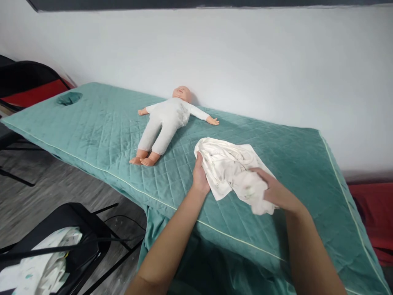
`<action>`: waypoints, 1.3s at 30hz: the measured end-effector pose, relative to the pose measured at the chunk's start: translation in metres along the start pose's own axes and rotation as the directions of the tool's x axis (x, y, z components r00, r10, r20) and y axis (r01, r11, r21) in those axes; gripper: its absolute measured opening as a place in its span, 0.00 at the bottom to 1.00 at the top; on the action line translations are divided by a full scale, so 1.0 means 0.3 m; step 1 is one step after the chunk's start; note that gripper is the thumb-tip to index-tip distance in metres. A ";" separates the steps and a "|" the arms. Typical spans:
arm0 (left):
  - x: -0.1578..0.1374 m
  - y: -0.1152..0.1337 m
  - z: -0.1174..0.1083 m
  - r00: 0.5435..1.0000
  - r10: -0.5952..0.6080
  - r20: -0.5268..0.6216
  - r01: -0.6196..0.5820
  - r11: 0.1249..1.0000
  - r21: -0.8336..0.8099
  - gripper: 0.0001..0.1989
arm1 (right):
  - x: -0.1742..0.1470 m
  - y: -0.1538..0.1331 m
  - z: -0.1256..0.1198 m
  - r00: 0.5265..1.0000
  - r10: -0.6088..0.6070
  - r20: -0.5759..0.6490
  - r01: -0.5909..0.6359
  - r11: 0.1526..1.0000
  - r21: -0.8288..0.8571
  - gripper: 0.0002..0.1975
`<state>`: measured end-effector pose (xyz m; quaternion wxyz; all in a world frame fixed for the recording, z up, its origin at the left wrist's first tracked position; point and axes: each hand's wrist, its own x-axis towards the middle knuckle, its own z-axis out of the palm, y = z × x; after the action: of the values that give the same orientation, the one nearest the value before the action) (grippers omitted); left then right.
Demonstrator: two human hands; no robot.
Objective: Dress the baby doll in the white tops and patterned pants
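A white baby garment (222,157) with small prints is spread between my two hands, over the green quilted bed. My left hand (201,175) grips its left edge, thumb on top. My right hand (272,188) is closed on a bunched part of the garment at its right side; motion blurs the fingers slightly. Beyond the garment, to the left, a baby doll (168,116) lies on its back, arms spread. The doll has a white cloth body, with bare feet towards me.
The green quilted bed (101,123) stands against a white wall (260,61) and has a face hole (70,98) at its left end. A black folding chair (76,217) holding white printed cloths (39,266) is at the lower left. Red fabric (373,213) shows at the right.
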<state>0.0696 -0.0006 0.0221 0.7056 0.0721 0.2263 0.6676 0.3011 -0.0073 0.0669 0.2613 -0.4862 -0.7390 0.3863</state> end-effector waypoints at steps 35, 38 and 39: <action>-0.006 -0.004 0.022 0.998 0.065 -0.004 -0.065 0.998 0.023 0.27 | -0.583 0.134 -0.269 0.751 -0.060 -0.658 -0.473 0.647 -0.598 0.31; -0.006 -0.005 0.022 0.998 0.067 -0.015 -0.067 0.997 0.027 0.28 | -0.586 0.248 -0.305 0.827 0.059 -0.559 -0.499 0.534 -0.683 0.30; -0.006 -0.005 0.022 0.998 0.066 -0.010 -0.066 0.997 0.029 0.28 | -0.582 0.291 -0.313 0.864 0.116 -0.490 -0.471 0.531 -0.704 0.27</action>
<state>0.0737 -0.0013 0.0277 0.6809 0.0858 0.2372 0.6876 0.4858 -0.1182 0.0461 0.0810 -0.7358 -0.6700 -0.0555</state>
